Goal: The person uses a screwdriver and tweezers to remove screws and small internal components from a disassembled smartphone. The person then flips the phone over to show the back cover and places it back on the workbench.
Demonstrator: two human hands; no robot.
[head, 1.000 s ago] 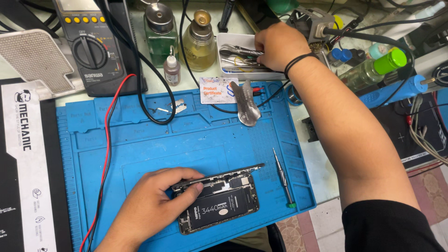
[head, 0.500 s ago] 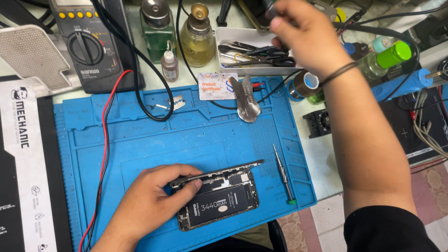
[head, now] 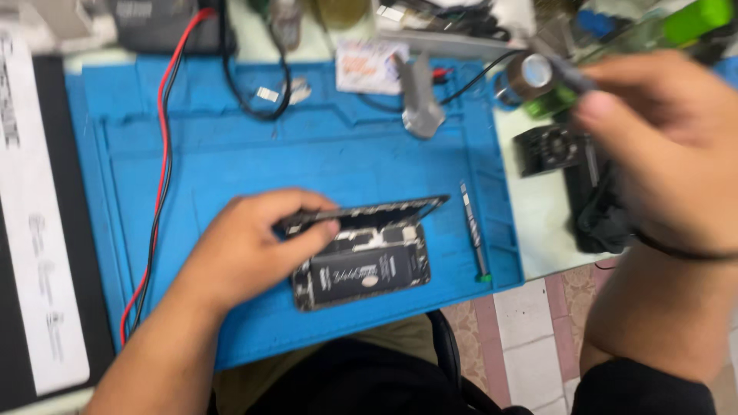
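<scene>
An opened phone [head: 361,273] with its black battery showing lies on the blue work mat [head: 323,146]. My left hand [head: 246,246] holds the phone's lifted screen panel [head: 384,209] by its left end, tilted up over the body. My right hand [head: 669,154] is raised at the right, blurred, pinching a thin dark tool [head: 565,71] that points up and left. A slim screwdriver [head: 473,229] lies on the mat just right of the phone.
Red and black test leads [head: 165,154] run down the mat's left side. A grey metal piece [head: 419,100] and a small card [head: 365,65] sit at the mat's top edge. A tape roll [head: 530,77], a green-capped bottle [head: 692,19] and black parts [head: 553,150] crowd the right.
My right hand has left the tray at the back and come toward me with a thin tool. The view has shifted closer and lower. My left hand stays on the screen panel.
</scene>
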